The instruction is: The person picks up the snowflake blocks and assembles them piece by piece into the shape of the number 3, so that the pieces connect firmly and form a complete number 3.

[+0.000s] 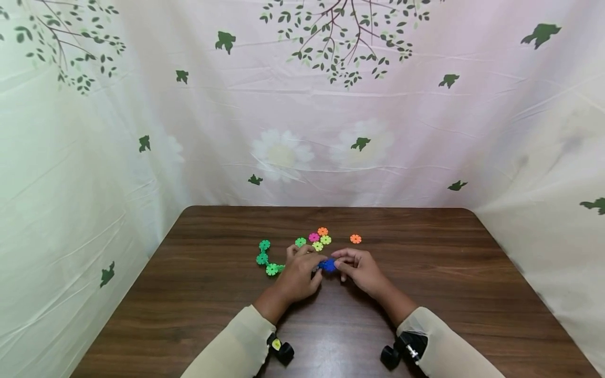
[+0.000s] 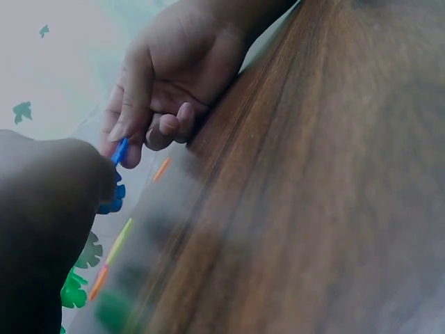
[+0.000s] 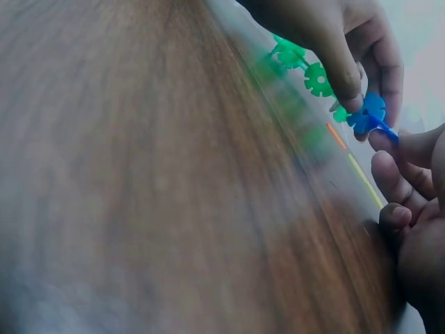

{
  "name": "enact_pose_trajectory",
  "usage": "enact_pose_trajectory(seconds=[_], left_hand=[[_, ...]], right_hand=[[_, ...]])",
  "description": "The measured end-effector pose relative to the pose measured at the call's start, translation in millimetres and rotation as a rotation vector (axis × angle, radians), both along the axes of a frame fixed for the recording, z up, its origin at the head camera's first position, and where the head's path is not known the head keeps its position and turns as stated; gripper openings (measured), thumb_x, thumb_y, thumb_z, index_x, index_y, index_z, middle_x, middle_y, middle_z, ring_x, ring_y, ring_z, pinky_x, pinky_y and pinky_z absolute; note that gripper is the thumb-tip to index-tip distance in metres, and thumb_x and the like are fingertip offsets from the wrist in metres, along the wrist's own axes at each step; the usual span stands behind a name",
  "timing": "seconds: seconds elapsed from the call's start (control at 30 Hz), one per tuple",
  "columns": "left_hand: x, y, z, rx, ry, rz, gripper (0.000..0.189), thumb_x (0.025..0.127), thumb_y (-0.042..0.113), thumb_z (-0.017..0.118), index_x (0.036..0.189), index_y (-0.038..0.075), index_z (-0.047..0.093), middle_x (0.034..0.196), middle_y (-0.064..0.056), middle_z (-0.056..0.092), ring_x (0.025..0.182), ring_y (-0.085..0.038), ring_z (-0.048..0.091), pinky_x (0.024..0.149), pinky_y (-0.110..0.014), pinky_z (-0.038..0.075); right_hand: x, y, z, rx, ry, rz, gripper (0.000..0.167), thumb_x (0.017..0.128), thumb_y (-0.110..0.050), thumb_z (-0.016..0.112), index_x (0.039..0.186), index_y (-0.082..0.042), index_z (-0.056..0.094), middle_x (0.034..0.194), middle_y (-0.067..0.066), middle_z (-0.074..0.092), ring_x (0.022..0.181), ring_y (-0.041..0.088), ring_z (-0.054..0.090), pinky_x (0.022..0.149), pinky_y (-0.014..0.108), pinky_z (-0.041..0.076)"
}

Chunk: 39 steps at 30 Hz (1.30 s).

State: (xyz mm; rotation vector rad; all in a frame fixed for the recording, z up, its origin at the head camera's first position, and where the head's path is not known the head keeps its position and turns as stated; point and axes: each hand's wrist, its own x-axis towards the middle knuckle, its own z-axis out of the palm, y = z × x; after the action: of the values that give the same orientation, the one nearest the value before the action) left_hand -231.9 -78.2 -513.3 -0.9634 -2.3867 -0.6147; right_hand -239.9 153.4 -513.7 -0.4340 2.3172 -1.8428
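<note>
Over the middle of the table, both hands meet at blue flower-shaped interlocking discs (image 1: 328, 264). My left hand (image 1: 299, 274) pinches one blue disc (image 3: 367, 115) between thumb and fingers. A second blue disc (image 3: 384, 130), seen nearly edge-on, is pinched by my right hand (image 1: 363, 270) and meets the first at its rim. Green discs joined in a bent chain (image 1: 271, 269) run left from behind my left hand, which hides part of the chain. In the left wrist view the near hand covers much of the blue pieces.
Just beyond the hands lie loose discs: green (image 1: 300, 242), magenta (image 1: 314, 237), orange (image 1: 323, 231) and two yellow (image 1: 325, 240). Another orange disc (image 1: 355, 239) sits apart to the right. The brown wooden table (image 1: 189, 315) ends at a printed curtain (image 1: 302, 115) behind it.
</note>
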Motion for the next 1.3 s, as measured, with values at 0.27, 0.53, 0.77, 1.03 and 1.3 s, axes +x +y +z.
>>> enact_pose_trajectory(seconds=[0.27, 0.53, 0.77, 1.03, 1.3], left_hand=[[0.3, 0.0, -2.1, -0.014, -0.034, -0.037, 0.026, 0.097, 0.029, 0.086, 0.117, 0.013, 0.082, 0.108, 0.001, 0.084, 0.115, -0.022, 0.064, 0.101, -0.053, 0.035], [0.5, 1.3, -2.2, -0.019, -0.062, -0.016, 0.022, 0.098, 0.030, 0.084, 0.115, 0.016, 0.085, 0.108, 0.003, 0.085, 0.117, -0.023, 0.067, 0.104, -0.055, 0.036], [0.6, 3.0, -1.0, -0.025, -0.078, -0.002, 0.024, 0.098, 0.032, 0.084, 0.115, 0.015, 0.084, 0.109, 0.002, 0.085, 0.117, -0.020, 0.064, 0.104, -0.054, 0.035], [-1.4, 1.4, -2.9, -0.022, -0.078, 0.005, 0.025, 0.098, 0.031, 0.085, 0.116, 0.014, 0.085, 0.108, 0.002, 0.085, 0.118, -0.021, 0.063, 0.103, -0.055, 0.034], [-1.9, 0.4, -3.9, -0.003, -0.099, -0.003, 0.026, 0.097, 0.030, 0.086, 0.116, 0.012, 0.085, 0.107, -0.001, 0.085, 0.118, -0.024, 0.064, 0.102, -0.056, 0.034]], right_hand=[[0.1, -1, -1.9, -0.032, 0.020, 0.030, 0.021, 0.106, -0.001, 0.068, 0.122, 0.011, 0.063, 0.097, 0.027, 0.077, 0.064, 0.014, 0.066, 0.065, 0.026, 0.057], [-5.4, 1, -3.3, -0.057, 0.022, -0.062, 0.026, 0.107, 0.002, 0.064, 0.130, 0.012, 0.058, 0.097, 0.021, 0.076, 0.064, 0.015, 0.067, 0.059, 0.025, 0.054], [-14.6, 4, -2.9, -0.045, 0.020, -0.172, 0.029, 0.107, 0.003, 0.064, 0.135, 0.008, 0.059, 0.103, 0.021, 0.068, 0.066, 0.014, 0.064, 0.049, 0.023, 0.045], [-26.4, 6, -4.8, 0.039, 0.198, -0.256, 0.028, 0.098, 0.009, 0.073, 0.126, 0.012, 0.067, 0.103, 0.026, 0.068, 0.065, 0.014, 0.064, 0.062, 0.025, 0.058], [-37.1, 7, -5.0, 0.104, 0.183, -0.273, 0.030, 0.098, 0.004, 0.078, 0.127, 0.006, 0.070, 0.113, 0.025, 0.066, 0.065, 0.015, 0.064, 0.063, 0.025, 0.058]])
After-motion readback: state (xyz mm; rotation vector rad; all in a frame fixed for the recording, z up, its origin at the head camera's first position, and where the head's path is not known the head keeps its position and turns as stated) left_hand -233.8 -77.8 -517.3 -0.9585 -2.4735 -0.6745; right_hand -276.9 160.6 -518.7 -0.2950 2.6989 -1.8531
